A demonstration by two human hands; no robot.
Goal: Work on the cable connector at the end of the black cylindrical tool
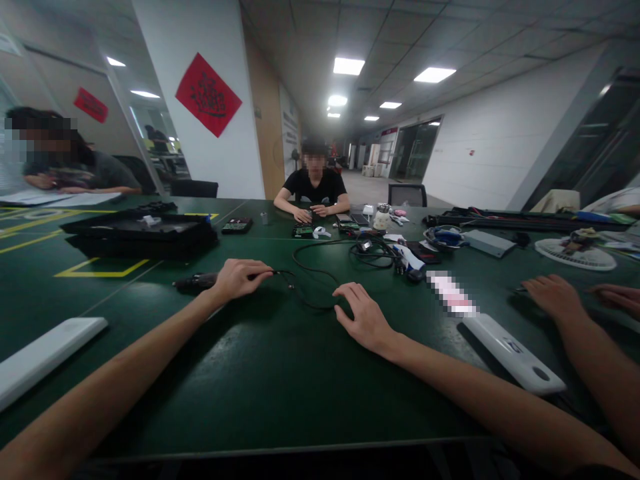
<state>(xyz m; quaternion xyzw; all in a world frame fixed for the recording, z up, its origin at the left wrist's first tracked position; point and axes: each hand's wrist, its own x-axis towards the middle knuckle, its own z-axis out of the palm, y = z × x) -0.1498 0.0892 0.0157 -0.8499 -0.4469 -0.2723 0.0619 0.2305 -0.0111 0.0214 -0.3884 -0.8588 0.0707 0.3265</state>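
Corded tool [194, 283]: a slim, dark, cylindrical handpiece lying on the green desk [260, 373], left of centre and just ahead of us. Its long axis runs nearly level across the view, left to right. The free end points to our left and the cable end to our right. We cannot make out the tip.

Our left hand [239, 279] lies over the right part of the body, its grip closed around it. The fingertips reach the spot where the thin black cable [310, 301] leaves the tool. The cable sags into a loop on the desk, then climbs to a tangle of leads [373, 253] farther back.

Our right hand [364, 319] lies palm down just beside that loop, its grip wide, fingers spread and holding nothing.

A white bar [47, 355] lies at far left and a white flat device [510, 348] at right, both well apart from the tool. A co-worker's hand [553, 298] rests at far right.
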